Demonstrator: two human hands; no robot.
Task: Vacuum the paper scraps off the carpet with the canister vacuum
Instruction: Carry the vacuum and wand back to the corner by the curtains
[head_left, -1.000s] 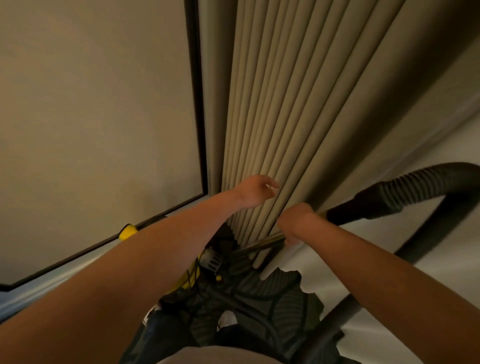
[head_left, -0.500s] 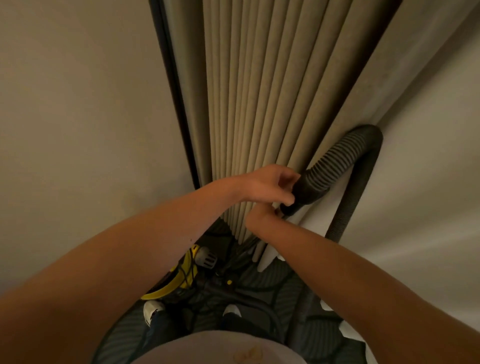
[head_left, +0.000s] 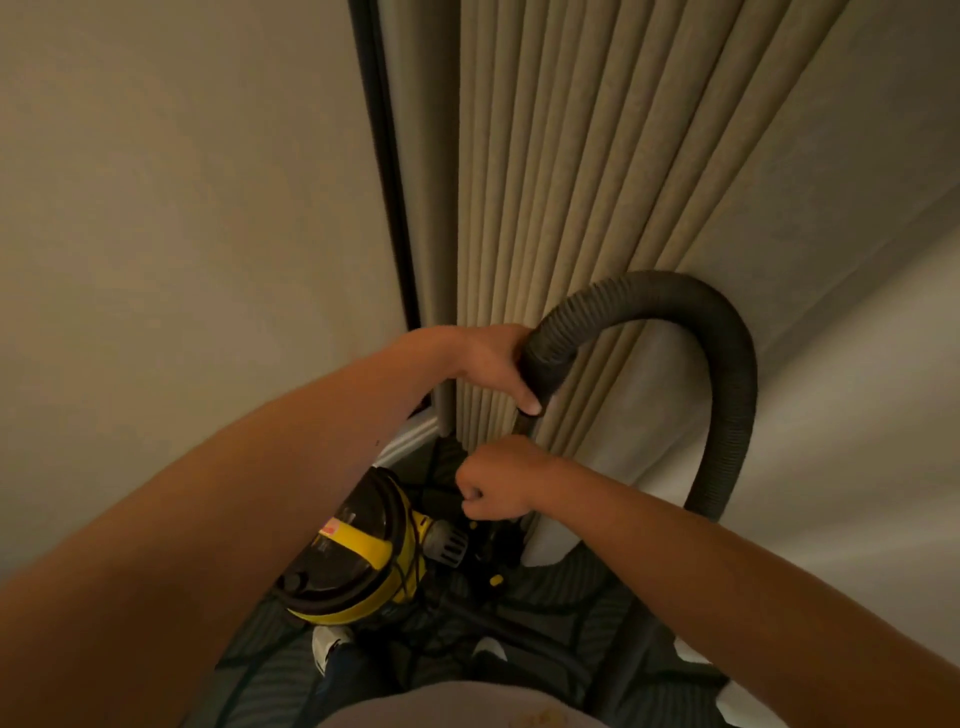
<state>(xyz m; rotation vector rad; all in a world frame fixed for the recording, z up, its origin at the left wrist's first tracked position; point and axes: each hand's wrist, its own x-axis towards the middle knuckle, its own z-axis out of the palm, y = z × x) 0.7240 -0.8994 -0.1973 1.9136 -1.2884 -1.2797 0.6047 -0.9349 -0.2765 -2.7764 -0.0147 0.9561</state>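
Arching higher at centre-right, the hose (head_left: 727, 395) is being clamped by left hand (head_left: 493, 364) fingers, while I cannot tell what the curled right hand (head_left: 496, 486) is holding, setup continuing.

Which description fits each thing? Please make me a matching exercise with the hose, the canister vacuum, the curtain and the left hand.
1 hose
2 canister vacuum
3 curtain
4 left hand

a yellow and black, on the floor
b grips the hose end
c beige, pleated
d black, bent in an arch

Pairs: 1-d, 2-a, 3-c, 4-b
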